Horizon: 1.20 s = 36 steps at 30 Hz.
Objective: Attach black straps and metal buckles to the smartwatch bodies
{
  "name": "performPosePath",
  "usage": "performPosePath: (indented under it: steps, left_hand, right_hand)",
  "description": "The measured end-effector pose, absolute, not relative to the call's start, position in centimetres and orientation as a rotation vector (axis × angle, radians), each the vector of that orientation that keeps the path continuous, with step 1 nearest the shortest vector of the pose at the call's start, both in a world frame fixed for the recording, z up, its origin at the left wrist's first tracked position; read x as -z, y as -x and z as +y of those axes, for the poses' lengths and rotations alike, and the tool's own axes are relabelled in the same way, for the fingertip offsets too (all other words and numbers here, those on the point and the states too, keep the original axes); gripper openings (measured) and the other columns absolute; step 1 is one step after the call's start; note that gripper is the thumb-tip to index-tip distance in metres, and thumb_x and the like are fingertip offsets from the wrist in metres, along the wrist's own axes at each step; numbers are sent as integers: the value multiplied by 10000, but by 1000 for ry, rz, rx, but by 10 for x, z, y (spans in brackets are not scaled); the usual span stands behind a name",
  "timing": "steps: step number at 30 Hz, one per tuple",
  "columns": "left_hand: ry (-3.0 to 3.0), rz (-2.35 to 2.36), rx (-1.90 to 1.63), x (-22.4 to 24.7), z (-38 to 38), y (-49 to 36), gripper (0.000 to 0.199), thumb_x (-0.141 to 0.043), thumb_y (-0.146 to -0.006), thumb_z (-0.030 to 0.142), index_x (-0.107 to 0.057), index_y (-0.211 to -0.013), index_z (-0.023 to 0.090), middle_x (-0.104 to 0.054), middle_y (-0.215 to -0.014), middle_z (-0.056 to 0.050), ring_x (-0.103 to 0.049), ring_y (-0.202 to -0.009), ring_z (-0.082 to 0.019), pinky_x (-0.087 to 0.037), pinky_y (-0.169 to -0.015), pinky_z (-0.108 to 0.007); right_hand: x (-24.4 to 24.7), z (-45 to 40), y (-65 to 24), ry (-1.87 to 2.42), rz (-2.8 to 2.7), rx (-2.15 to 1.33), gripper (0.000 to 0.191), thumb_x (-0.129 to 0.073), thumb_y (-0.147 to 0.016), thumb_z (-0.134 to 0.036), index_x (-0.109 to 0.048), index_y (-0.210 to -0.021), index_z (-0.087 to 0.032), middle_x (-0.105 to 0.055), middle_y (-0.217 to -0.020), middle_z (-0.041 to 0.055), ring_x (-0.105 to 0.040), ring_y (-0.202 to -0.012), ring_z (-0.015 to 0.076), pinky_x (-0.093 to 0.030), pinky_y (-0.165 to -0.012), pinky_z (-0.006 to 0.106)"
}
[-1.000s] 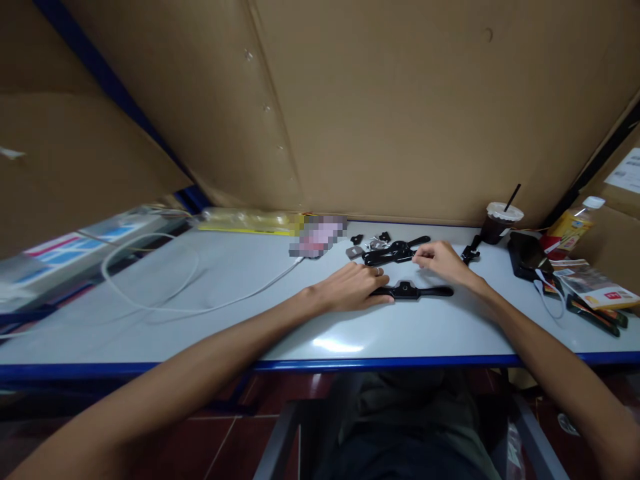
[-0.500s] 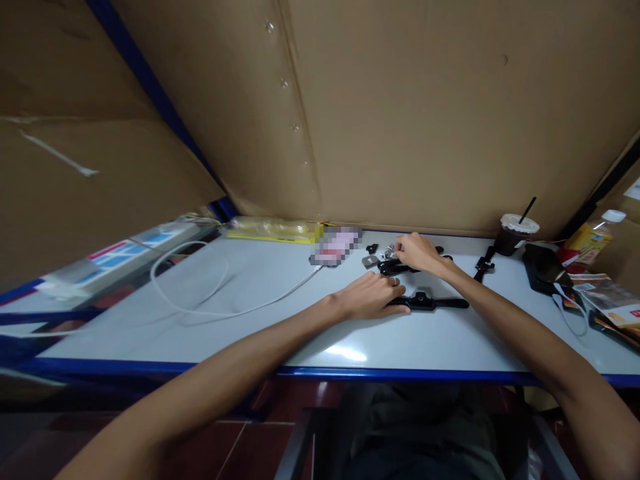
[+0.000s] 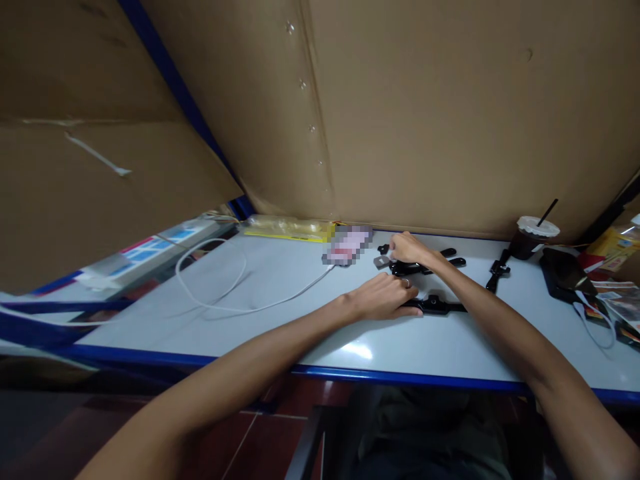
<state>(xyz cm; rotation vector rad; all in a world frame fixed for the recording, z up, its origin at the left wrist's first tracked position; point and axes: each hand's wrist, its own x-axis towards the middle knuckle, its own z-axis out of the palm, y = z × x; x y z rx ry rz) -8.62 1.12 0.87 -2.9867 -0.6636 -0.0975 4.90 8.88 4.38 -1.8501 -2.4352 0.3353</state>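
Observation:
My left hand, with a ring on one finger, is closed on the left end of a black two-handled tool lying on the white table. Farther back, my right hand reaches down among small parts, its fingers bent together; what they hold, if anything, is hidden. Just left of it are a grey piece and a small black part. More black handled tools lie under and beside my right wrist. Another black tool rests farther right.
A phone with a white cable lies left of the parts. Behind it is a yellow-edged plastic packet. At the right stand a lidded drink cup, a black case and packets. Cardboard walls the back.
The view has shifted, so the table things appear farther right. My right hand has moved left toward the grey piece and small black part. My left hand stays on the tool.

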Motion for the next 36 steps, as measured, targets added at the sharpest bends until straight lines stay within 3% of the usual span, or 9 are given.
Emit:
performPosePath:
  steps: [6, 11, 17, 22, 29, 36]
  left_hand:
    - [2979, -665, 79, -10, 11, 87, 507, -443, -1058, 574, -697, -984, 141, -696, -864, -96, -612, -641, -182, -365, -589, -312]
    - [3001, -652, 116, -8, 12, 86, 495, -458, -1057, 563, -695, -957, 141, -684, -835, -87, -595, -623, -166, -349, -582, -310]
    - [2995, -637, 121, -7, 13, 87, 504, -443, -1061, 565, -689, -934, 144, -677, -829, -83, -571, -608, -161, -324, -561, -323]
    - [3000, -645, 100, -9, 12, 87, 505, -435, -1065, 563, -690, -950, 142, -682, -856, -87, -581, -626, -161, -353, -580, -311]
    - [2991, -644, 122, -8, 12, 86, 500, -450, -1056, 573, -683, -947, 144, -676, -840, -83, -587, -626, -165, -337, -572, -311]
    - [2978, -671, 68, -9, 12, 87, 513, -433, -1060, 583, -688, -970, 147, -689, -874, -86, -572, -631, -163, -307, -573, -309]
  right_hand:
    - [-40, 93, -57, 1855, -2398, -381, 208, -656, -854, -83, -821, -978, -62, -800, -961, 195, -747, -928, 233, -456, -674, 224]
    - [-37, 100, -65, 1813, -2367, -421, 199, -739, -796, -99, -832, -972, -97, -812, -944, 145, -745, -921, 232, -472, -676, 218]
    - [-36, 100, -71, 1766, -2338, -459, 152, -718, -755, -38, -821, -837, -115, -817, -910, 108, -737, -850, 185, -479, -689, 193]
    - [-38, 95, -80, 1691, -2122, -465, 148, -731, -772, -80, -795, -897, -126, -798, -854, 68, -718, -819, 162, -482, -701, 202]
    - [-40, 68, -134, 1572, -1722, -999, 159, -662, -751, -19, -656, -843, -148, -656, -617, -12, -644, -580, 135, -543, -624, 250]
    - [-34, 36, -179, 1623, -1643, -1063, 127, -675, -674, -49, -631, -726, -156, -628, -593, -14, -579, -509, 109, -487, -553, 235]
